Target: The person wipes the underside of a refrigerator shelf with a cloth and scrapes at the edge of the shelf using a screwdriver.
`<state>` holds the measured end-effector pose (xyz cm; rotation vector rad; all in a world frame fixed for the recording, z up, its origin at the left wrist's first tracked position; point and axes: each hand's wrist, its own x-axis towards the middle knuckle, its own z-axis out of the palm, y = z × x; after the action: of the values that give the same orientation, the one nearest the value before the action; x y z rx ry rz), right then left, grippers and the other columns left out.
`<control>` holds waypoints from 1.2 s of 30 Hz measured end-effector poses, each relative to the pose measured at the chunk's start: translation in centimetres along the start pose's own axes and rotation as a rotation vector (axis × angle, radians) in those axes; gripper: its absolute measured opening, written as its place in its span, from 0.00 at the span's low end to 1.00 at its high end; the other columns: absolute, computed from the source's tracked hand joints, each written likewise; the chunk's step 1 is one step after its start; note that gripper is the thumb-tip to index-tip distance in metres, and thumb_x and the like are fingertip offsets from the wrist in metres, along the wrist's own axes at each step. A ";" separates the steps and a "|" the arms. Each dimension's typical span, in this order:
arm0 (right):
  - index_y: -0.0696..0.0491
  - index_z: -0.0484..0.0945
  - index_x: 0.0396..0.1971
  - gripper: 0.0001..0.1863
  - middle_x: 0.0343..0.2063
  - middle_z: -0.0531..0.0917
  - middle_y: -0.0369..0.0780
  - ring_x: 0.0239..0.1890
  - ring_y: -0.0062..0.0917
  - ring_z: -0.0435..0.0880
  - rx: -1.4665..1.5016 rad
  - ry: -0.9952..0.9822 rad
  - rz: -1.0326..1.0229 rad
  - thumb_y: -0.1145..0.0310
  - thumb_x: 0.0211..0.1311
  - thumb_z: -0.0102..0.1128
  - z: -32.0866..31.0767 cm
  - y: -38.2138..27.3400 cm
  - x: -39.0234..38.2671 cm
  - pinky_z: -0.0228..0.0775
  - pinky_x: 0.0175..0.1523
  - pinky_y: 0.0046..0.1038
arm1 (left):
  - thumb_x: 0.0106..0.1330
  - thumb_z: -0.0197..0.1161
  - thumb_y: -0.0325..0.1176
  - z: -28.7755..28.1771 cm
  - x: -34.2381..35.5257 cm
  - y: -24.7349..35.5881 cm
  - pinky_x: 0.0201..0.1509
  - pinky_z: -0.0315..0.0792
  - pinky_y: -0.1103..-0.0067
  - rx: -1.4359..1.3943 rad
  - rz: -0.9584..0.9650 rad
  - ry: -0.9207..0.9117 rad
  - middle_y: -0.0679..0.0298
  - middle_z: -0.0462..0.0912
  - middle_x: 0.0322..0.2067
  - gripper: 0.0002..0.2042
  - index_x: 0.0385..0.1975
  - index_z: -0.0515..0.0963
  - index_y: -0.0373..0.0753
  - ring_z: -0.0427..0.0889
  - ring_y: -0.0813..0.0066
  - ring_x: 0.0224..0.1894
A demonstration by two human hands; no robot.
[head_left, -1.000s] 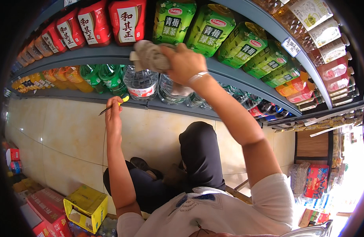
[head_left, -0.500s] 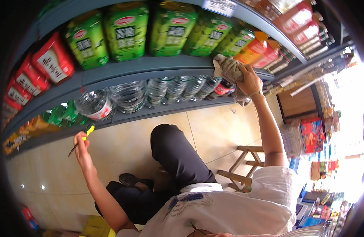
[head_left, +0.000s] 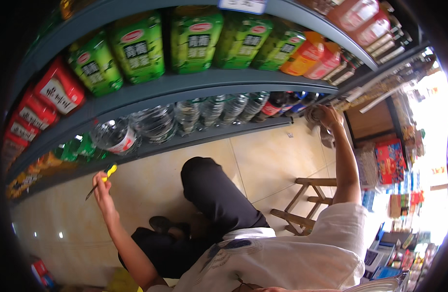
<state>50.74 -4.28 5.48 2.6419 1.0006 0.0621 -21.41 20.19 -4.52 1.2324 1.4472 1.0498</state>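
Note:
My left hand (head_left: 103,195), at left above the floor, is closed on a slim tool with a yellow and dark handle (head_left: 109,172) and a thin dark shaft; it looks like a screwdriver. Out at the right, my right hand (head_left: 329,117) grips a crumpled grey-brown rag (head_left: 326,136), part of which hangs below the fingers. That hand is just beyond the right end of the lower shelf, apart from it. The grey shelf board (head_left: 194,83) carries green drink cartons (head_left: 196,43) and red cartons (head_left: 60,91).
Clear water bottles (head_left: 187,114) and dark cola bottles (head_left: 275,104) line the lower shelf. A wooden stool (head_left: 301,207) stands by my right side. My bent knee (head_left: 202,175) rises close to the shelf. Stacked goods and a red box (head_left: 391,160) are at far right.
My right hand with the rag has moved off the shelf edge, rightward and down. My left hand keeps the tool and has shifted slightly down in view.

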 end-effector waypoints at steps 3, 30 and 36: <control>0.35 0.72 0.57 0.29 0.50 0.78 0.42 0.52 0.39 0.77 0.260 0.042 -0.134 0.60 0.50 0.61 0.1 0.7 -0.6 0.71 0.54 0.38 | 0.74 0.44 0.50 1.7 0.1 1.5 0.58 0.62 0.77 -0.056 -0.010 0.022 0.68 0.74 0.46 0.20 0.47 0.74 0.40 0.70 0.77 0.51; 0.31 0.78 0.48 0.19 0.54 0.71 0.32 0.52 0.32 0.72 0.054 0.117 -1.150 0.64 0.55 0.56 14.6 -51.0 -12.8 0.70 0.50 0.44 | 0.75 0.40 0.48 -5.2 -0.9 4.6 0.52 0.65 0.77 -0.253 0.131 0.297 0.69 0.73 0.29 0.18 0.44 0.75 0.43 0.72 0.82 0.35; 0.31 0.78 0.52 0.36 0.53 0.73 0.36 0.46 0.35 0.75 0.553 0.405 -1.543 0.76 0.36 0.63 -2.0 -52.9 -19.0 0.74 0.47 0.36 | 0.74 0.38 0.48 -8.7 -2.0 4.2 0.51 0.64 0.78 -0.172 0.063 0.413 0.69 0.74 0.29 0.19 0.44 0.75 0.44 0.72 0.82 0.36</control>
<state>2.34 21.22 -7.50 1.4455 3.1671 -0.0463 -28.95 18.46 1.57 0.9793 1.5907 1.5049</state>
